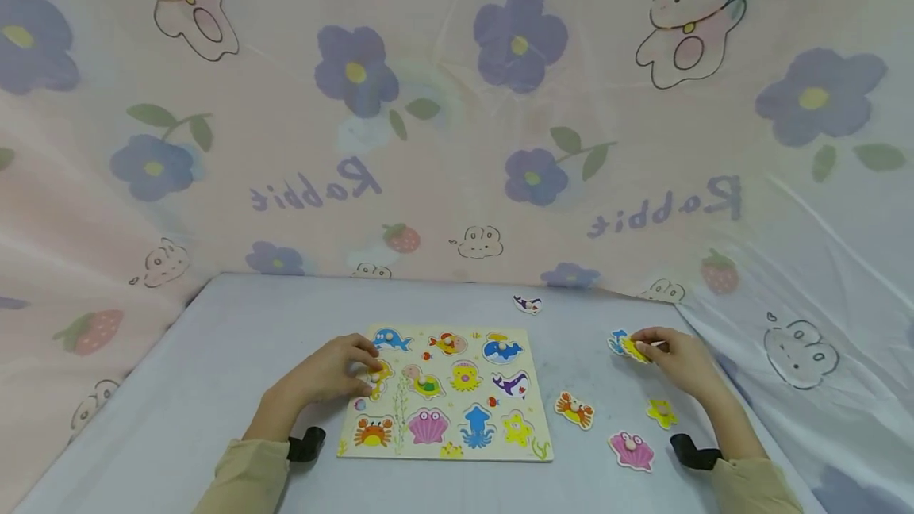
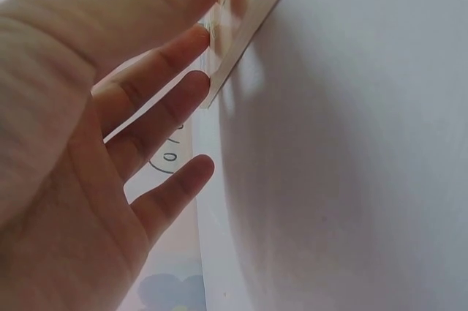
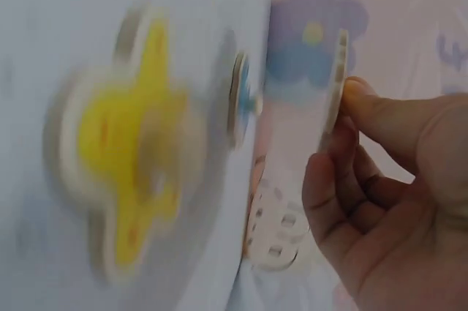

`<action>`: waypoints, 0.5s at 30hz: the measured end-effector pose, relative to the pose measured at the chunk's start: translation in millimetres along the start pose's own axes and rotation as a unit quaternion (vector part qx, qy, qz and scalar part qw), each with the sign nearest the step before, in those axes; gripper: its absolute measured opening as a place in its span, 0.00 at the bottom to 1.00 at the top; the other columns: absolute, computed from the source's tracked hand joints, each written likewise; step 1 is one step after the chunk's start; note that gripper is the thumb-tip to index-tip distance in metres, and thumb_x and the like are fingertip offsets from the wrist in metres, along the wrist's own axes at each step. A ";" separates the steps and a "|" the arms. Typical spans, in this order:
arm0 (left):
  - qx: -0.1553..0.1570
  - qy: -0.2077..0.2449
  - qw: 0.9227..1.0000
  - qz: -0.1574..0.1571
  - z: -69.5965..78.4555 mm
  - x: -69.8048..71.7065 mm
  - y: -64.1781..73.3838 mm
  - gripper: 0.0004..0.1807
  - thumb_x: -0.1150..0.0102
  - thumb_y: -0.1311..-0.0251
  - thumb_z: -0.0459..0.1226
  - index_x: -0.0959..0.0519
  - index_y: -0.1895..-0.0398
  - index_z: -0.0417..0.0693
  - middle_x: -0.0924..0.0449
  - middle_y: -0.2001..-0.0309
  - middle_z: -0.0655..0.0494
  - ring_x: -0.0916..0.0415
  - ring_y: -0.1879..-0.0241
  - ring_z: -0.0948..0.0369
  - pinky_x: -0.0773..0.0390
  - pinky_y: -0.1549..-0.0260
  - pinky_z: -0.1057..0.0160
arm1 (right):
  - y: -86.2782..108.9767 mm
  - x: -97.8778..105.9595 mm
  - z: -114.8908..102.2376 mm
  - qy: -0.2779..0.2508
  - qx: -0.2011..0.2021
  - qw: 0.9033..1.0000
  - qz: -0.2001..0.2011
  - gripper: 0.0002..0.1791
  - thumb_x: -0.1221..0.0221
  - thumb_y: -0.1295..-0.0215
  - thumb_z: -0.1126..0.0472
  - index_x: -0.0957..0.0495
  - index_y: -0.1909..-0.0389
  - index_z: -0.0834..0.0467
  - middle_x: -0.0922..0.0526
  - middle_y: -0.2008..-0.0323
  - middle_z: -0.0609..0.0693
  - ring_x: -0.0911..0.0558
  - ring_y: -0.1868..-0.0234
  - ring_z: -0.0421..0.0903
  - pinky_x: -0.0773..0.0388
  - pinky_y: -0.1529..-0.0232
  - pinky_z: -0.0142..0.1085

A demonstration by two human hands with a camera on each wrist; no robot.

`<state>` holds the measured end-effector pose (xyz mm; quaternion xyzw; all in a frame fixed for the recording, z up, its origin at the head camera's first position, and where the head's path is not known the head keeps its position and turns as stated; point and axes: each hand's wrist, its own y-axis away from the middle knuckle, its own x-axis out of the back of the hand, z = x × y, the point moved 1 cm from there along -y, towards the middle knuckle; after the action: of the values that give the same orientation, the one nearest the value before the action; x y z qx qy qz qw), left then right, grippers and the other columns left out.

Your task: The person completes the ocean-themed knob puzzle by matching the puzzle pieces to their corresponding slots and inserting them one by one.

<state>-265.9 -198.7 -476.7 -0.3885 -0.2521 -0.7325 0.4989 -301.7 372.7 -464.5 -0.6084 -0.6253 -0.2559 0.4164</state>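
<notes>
A wooden knob puzzle board with sea animals lies on the table. My left hand is at its left edge, thumb and index finger apart near the yellow seahorse. In the left wrist view, the other fingers of that hand are spread beside the board's edge. Off to the right, my right hand pinches a yellow puzzle piece, seen edge-on as a thin piece in the right wrist view. Just beyond it is a blue piece on the table.
Right of the board lie a crab piece, a pink shell piece and a yellow star piece, which looms blurred in the right wrist view. A purple whale piece lies behind the board. A printed curtain hangs behind the table.
</notes>
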 end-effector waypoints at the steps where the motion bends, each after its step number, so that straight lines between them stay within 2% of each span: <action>1: 0.000 0.000 1.000 0.001 0.2 0.8 0.1 0.16 0.19 0.48 0.37 0.09 0.55 0.53 0.21 0.43 0.56 0.29 0.35 0.44 0.32 0.31 0.36 | -1.5 -3.0 -8.5 -0.005 0.009 1.000 0.002 0.13 0.38 0.24 0.58 0.16 0.50 0.64 0.13 0.58 0.55 0.18 0.62 0.47 0.21 0.66 0.36; 9: -0.006 0.010 1.000 -0.002 3.1 2.9 1.7 0.15 0.20 0.48 0.36 0.10 0.55 0.51 0.20 0.43 0.53 0.29 0.35 0.42 0.33 0.31 0.35 | -3.7 -33.0 -71.7 -0.044 0.052 0.998 -0.007 0.08 0.37 0.26 0.63 0.15 0.52 0.61 0.14 0.57 0.52 0.20 0.62 0.45 0.20 0.66 0.32; 15: 0.002 0.005 1.000 0.001 0.7 2.6 0.8 0.15 0.19 0.48 0.37 0.10 0.55 0.52 0.21 0.43 0.55 0.29 0.34 0.44 0.33 0.31 0.36 | -9.5 -52.7 -107.6 -0.073 0.066 0.994 -0.046 0.08 0.37 0.26 0.62 0.15 0.52 0.60 0.15 0.58 0.50 0.21 0.63 0.45 0.21 0.66 0.33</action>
<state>-265.4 -199.9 -474.2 -0.3842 -0.2512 -0.7334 0.5015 -293.0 253.6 -450.4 -0.5675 -0.6964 -0.1883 0.3968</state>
